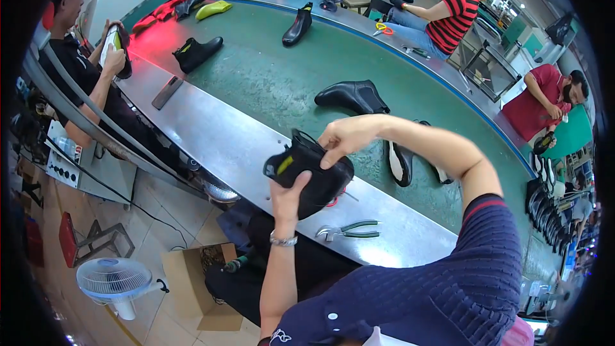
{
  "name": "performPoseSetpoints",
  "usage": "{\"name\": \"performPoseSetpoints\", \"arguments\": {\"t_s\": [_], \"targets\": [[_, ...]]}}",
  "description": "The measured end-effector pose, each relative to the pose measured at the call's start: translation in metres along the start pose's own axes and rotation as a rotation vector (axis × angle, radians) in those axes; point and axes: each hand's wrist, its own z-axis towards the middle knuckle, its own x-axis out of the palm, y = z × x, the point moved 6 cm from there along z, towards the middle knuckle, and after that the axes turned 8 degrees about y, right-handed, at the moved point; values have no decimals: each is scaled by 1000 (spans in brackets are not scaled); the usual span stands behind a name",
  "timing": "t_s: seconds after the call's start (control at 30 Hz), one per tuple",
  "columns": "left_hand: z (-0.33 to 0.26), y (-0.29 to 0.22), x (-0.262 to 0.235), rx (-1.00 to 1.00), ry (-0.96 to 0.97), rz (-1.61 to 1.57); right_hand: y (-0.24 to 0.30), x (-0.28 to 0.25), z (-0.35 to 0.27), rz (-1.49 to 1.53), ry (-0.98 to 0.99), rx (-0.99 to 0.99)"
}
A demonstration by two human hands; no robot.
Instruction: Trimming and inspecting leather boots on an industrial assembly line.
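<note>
Got the right hand near the middle of the frame, thumb and fingers pinching the upper edge of a black ankle boot. Got the left hand just below and to the left, thumb pressed against the boot's side; can't really tell what its other fingers are up to, hidden behind. Holding the boot around centre frame, tilted, over the bare metal edge of a long green worktop. Can see something red peeking out by the boot, too covered to name.

Lower down, just right of the left wrist, got green-handled nippers lying on the metal. Right of centre, can spot another black ankle boot on its side, plus a black shoe with a white sole, partly behind the right forearm.

Further out, upper left, can see a co-worker gripping a shoe. Upper right, got orange-and-yellow scissors near a person in a striped top. Lower left, got a white fan beside an open cardboard box.
</note>
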Motion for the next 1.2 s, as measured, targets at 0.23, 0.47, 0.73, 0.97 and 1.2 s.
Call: {"name": "performPoseSetpoints", "arguments": {"t_s": [0.23, 0.47, 0.73, 0.97, 1.2], "targets": [[13, 8, 4, 155, -27, 15, 4, 1, -7, -73, -104, 144], [23, 1, -9, 112, 9, -68, 27, -3, -3, -238, -365, 132], [-29, -75, -35, 391, -261, 520, 68, 13, 15, -245, -488, 162], [-84, -116, -10, 367, -24, 883, 87, 52, 17, 281, -793, -215], [-97, -105, -34, 334, -23, 756, 100, 105, 22, -208, -793, -279]]}}
